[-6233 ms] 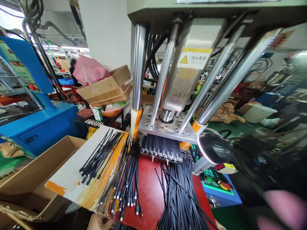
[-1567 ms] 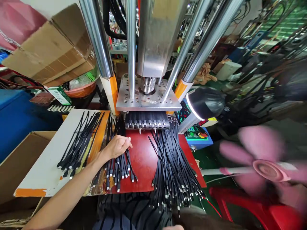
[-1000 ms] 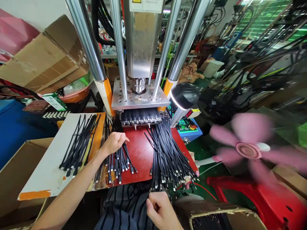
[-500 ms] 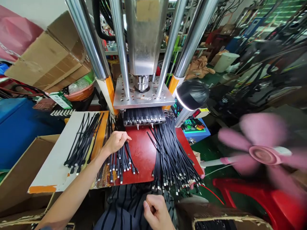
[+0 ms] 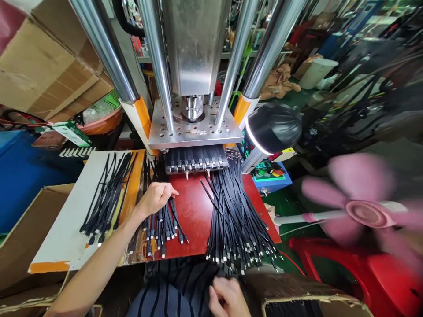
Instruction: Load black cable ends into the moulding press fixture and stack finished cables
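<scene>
My left hand (image 5: 157, 196) is curled into a loose fist over a bundle of black cables (image 5: 164, 226) at the left of the red board (image 5: 193, 202). No cable shows between its fingers; their undersides are hidden. Low in the view, above my lap, my right hand (image 5: 229, 297) is loosely closed and slightly blurred, with nothing visible in it. Ahead of the left hand, a black mould (image 5: 196, 164) holds a row of cable connectors beneath the press's steel plate (image 5: 194, 136). To its right fans a larger pile of black cables (image 5: 239, 215).
Another cable bundle (image 5: 107, 198) lies on a white board (image 5: 54, 237) at left. Steel columns (image 5: 228, 70) frame the press. A black lamp (image 5: 276, 127) and a control box (image 5: 272, 176) stand right, near a spinning pink fan (image 5: 366, 213). An open carton (image 5: 317, 293) sits bottom right.
The camera view has shifted slightly and come a little closer to the press. My right hand has moved down and to the right. My left hand stays over the same cables.
</scene>
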A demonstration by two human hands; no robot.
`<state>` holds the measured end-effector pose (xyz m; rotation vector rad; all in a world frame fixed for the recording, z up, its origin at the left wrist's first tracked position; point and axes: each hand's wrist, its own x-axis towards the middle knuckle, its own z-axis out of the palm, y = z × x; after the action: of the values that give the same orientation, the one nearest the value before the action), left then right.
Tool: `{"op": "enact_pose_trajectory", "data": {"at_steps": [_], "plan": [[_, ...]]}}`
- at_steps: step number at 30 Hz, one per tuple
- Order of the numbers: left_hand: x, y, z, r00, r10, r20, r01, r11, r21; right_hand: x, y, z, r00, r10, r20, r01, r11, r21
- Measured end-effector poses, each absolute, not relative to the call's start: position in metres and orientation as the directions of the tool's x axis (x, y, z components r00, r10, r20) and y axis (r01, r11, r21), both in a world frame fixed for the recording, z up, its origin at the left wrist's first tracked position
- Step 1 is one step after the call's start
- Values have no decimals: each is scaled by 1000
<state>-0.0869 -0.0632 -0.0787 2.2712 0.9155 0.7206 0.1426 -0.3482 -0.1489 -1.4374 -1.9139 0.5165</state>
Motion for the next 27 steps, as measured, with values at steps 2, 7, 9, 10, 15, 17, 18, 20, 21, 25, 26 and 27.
{"op": "enact_pose_trajectory", "data": {"at_steps": [2,7,9,10,15,17,18,20,21,25,26,27], "plan": [[-87,-64,-78,623,741,253,426,-592,684,158,-362,-154,-115,945,308,729,290,-620],[-85,-65,-79,629,739,243,419,-585,695,182,-354,-149,-133,949,287,777,280,-563],[-85,-64,-79,627,742,239,420,-580,698,183,-343,-142,-166,958,234,788,272,-552],[-85,-64,-79,625,744,238,421,-578,699,182,-339,-138,-185,961,207,792,270,-548],[-85,-65,-76,628,739,242,426,-587,689,186,-346,-129,-201,944,263,770,318,-553],[-85,-65,-75,637,733,240,431,-596,678,192,-352,-129,-151,930,334,768,323,-553],[-85,-66,-75,642,728,238,432,-601,672,196,-352,-129,-124,926,357,771,316,-553],[-84,-67,-75,654,718,238,431,-612,663,204,-348,-128,-86,920,383,778,302,-551],[-83,-68,-75,660,712,239,426,-617,661,207,-344,-128,-74,917,392,780,298,-550],[-81,-69,-77,669,702,245,411,-624,665,212,-329,-124,-64,906,419,773,311,-553],[-80,-70,-78,668,704,242,412,-620,668,211,-328,-123,-59,902,428,770,314,-556],[-80,-70,-79,666,708,236,415,-614,671,211,-330,-121,-41,894,446,767,315,-559]]}}
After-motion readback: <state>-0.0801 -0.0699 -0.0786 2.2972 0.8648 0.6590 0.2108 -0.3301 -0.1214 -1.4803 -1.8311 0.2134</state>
